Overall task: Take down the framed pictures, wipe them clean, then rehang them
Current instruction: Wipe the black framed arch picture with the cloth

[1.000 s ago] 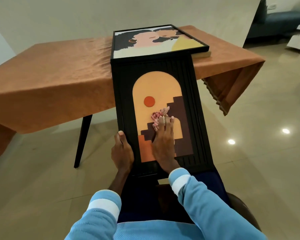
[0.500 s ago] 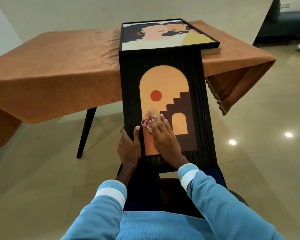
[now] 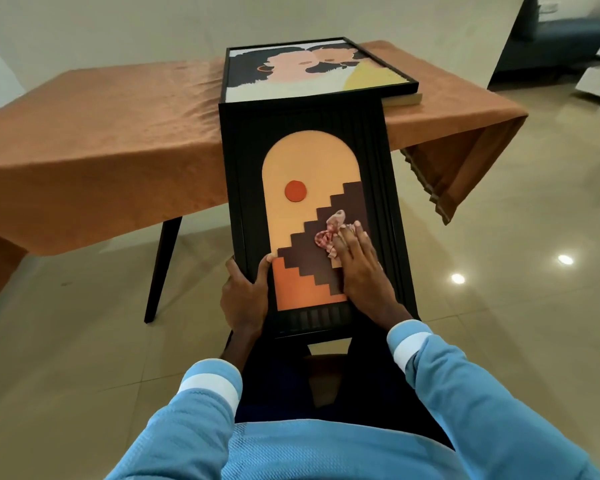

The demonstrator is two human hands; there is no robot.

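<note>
Beside table (image 3: pixel 101 140) edge, arched picture (image 3: pixel 309 161); floor (image 3: pixel 499 289) both sides.

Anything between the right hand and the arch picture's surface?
Only the wiping cloth: it is bunched under the fingertips of the right hand, on the brown staircase of the arch picture. The palm looks to lie directly on the picture. The left hand grips the frame's left edge, clear of the right hand.

We read no text, label, brand, number or sign anywhere. Arch picture (image 3: pixel 312 161), portrait picture (image 3: pixel 291 71): flat colour shapes only, no lettering we can make out.
</note>
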